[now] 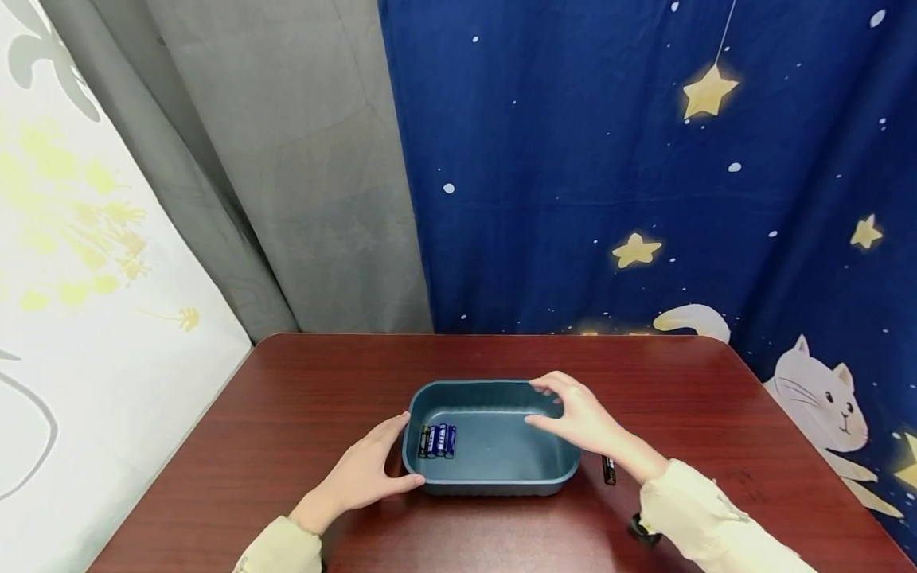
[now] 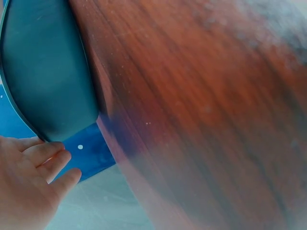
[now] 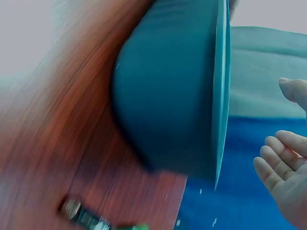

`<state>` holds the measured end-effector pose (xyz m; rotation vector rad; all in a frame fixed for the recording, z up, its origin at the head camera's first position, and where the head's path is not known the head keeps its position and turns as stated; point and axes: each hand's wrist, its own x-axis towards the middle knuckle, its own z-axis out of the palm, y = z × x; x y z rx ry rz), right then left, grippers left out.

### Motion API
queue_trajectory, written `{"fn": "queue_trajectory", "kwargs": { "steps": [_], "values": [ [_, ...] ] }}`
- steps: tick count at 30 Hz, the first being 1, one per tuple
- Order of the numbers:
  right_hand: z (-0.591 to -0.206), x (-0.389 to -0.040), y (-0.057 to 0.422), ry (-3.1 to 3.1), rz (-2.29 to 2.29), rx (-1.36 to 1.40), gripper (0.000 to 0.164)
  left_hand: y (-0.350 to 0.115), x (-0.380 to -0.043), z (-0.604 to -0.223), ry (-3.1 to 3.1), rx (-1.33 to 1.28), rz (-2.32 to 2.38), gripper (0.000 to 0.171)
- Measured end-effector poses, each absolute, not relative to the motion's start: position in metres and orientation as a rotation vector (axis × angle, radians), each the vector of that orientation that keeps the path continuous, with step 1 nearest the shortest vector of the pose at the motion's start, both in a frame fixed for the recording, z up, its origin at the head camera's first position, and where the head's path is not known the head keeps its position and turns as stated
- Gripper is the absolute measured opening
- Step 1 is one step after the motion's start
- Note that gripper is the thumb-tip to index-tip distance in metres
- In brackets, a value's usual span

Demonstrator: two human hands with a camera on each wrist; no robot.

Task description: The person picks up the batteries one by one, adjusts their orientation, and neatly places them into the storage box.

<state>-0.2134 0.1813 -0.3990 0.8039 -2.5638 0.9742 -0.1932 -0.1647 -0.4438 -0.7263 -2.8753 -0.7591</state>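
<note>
A teal plastic tub (image 1: pixel 494 482) sits on the table, with several batteries (image 1: pixel 437 442) lying side by side at its left end. My left hand (image 1: pixel 361 469) rests against the tub's left end, thumb near the front corner and fingers along the outside of the rim. In the left wrist view, the fingertips of that hand (image 2: pixel 41 165) touch the tub's wall (image 2: pixel 48 72). Above the tub's right end is my right hand (image 1: pixel 580 414), thumb and fingers spread apart with nothing between them. The right wrist view shows it (image 3: pixel 288 172) off the tub's rim (image 3: pixel 220 105).
A dark battery (image 1: pixel 609 470) lies on the table right of the tub, partly behind my right forearm. Next to a battery (image 3: pixel 86 218) in the right wrist view is a green-tipped thing (image 3: pixel 141 227), cut off by the frame. Curtains (image 1: pixel 530 239) hang behind the reddish-brown table (image 1: pixel 322 382).
</note>
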Motion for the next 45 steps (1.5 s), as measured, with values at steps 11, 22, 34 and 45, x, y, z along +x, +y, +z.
{"fn": "queue_trajectory", "kwargs": {
  "steps": [11,22,34,45],
  "values": [
    [-0.425,-0.195,0.247,-2.605,0.873,0.647,0.041,-0.165,-0.193,-0.445,-2.867,-0.734,-0.763,0.091],
    [-0.452,-0.177,0.275,-2.628,0.851,0.657,0.042,-0.165,-0.194,-0.445,-2.866,-0.737,-0.761,0.091],
    [-0.464,-0.169,0.283,-2.652,0.844,0.724,0.042,-0.165,-0.194,-0.446,-2.861,-0.736,-0.763,0.091],
    [-0.468,-0.167,0.281,-2.636,0.842,0.725,0.039,-0.165,-0.194,-0.447,-2.858,-0.731,-0.771,0.09]
  ]
}}
